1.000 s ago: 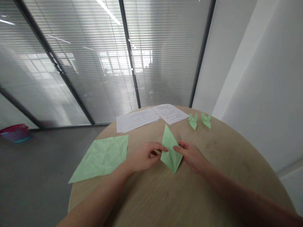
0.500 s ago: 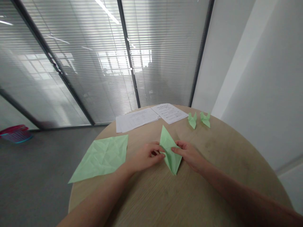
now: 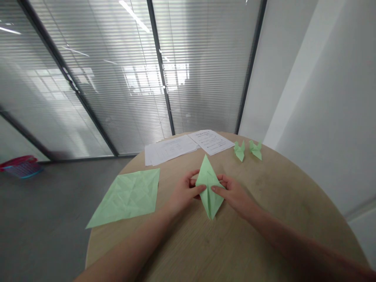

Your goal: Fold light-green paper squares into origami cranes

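A light green folded origami paper (image 3: 209, 176), shaped like a tall diamond with a slit down its lower half, is held just above the table between both hands. My left hand (image 3: 188, 190) pinches its left corner, thumb on the front face and fingers behind. On the other side, my right hand (image 3: 232, 192) grips the right corner in the same way, its thumb close to the centre line. The fingers behind the paper are partly hidden. To the left lies a creased, unfolded green sheet (image 3: 129, 196), apart from both hands.
Two small folded green paper figures (image 3: 239, 150) stand at the back right of the round wooden table (image 3: 264, 207). White printed sheets (image 3: 173, 149) lie along the far edge. A red and blue basket (image 3: 22, 166) is on the floor at far left, and a glass partition with blinds rises behind.
The folded paper has turned more upright and faces me squarely. My left hand has shifted its hold, its thumb now pressing the front with fingers behind. My right hand keeps its grip.
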Motion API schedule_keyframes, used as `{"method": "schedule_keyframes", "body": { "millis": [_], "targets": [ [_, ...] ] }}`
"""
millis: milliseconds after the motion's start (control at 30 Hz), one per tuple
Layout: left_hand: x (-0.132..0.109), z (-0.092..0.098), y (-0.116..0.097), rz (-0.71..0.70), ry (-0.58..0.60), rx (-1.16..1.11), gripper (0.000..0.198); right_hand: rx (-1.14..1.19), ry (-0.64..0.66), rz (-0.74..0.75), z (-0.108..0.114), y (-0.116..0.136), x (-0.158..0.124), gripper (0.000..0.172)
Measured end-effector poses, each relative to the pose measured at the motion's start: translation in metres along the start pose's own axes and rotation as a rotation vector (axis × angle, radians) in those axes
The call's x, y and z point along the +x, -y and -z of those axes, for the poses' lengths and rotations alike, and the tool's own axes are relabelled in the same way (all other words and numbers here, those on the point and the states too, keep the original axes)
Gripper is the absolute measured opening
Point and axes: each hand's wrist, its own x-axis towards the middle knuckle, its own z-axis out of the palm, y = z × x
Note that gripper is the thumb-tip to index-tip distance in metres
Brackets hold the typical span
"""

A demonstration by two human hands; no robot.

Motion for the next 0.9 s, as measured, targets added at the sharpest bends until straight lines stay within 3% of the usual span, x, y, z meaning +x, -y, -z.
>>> {"method": "schedule_keyframes", "body": {
  "millis": [133,267,467,600,900],
  "targets": [
    [0.001,0.001,0.002,0.045,0.044,0.025,0.039,-0.076,-0.030,0.011,0.000,-0.001,0.000,0.033],
    [0.000,0.002,0.000,0.037,-0.131,0.039,0.027,-0.036,-0.058,0.001,0.000,0.000,0.000,0.037],
    [0.000,-0.001,-0.004,-0.042,-0.272,-0.001,0.025,0.152,0.015,-0.064,-0.005,0.001,-0.002,0.056],
    [0.000,-0.005,-0.001,-0.095,-0.318,0.045,0.021,0.126,0.067,-0.071,-0.014,-0.001,-0.005,0.064],
    [-0.001,-0.010,-0.002,-0.122,-0.427,0.143,0.022,0.061,-0.071,-0.055,-0.025,-0.004,-0.006,0.084]
  ]
}}
